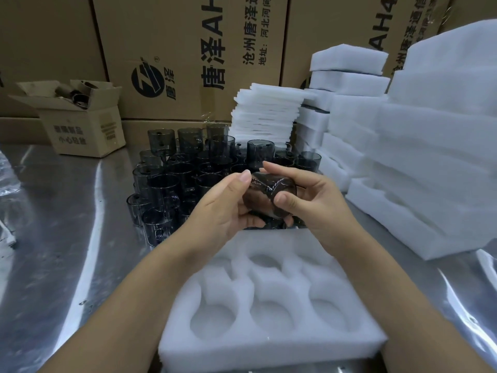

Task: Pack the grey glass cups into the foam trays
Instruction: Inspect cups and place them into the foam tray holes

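At frame centre, your left hand point(226, 208) and right hand point(309, 200) both grip one grey glass cup point(265, 196), tilted above the foam tray point(269, 343).

At the near edge of the counter point(53, 224), middle: one foam tray point(271, 345), pockets upward. Just behind it, toward the counter's centre: a crowd of cups point(166, 184), some stacked on others. Above the tray's far side, between the left hand point(223, 214) and right hand point(317, 203): a single cup point(265, 196), lying sideways. Along the right edge: piled foam trays point(435, 162). Behind the cups, at the far edge: a stack of foam sheets point(266, 114). Toward the far left corner: a small open box point(80, 130). Behind everything: large cartons point(188, 49).
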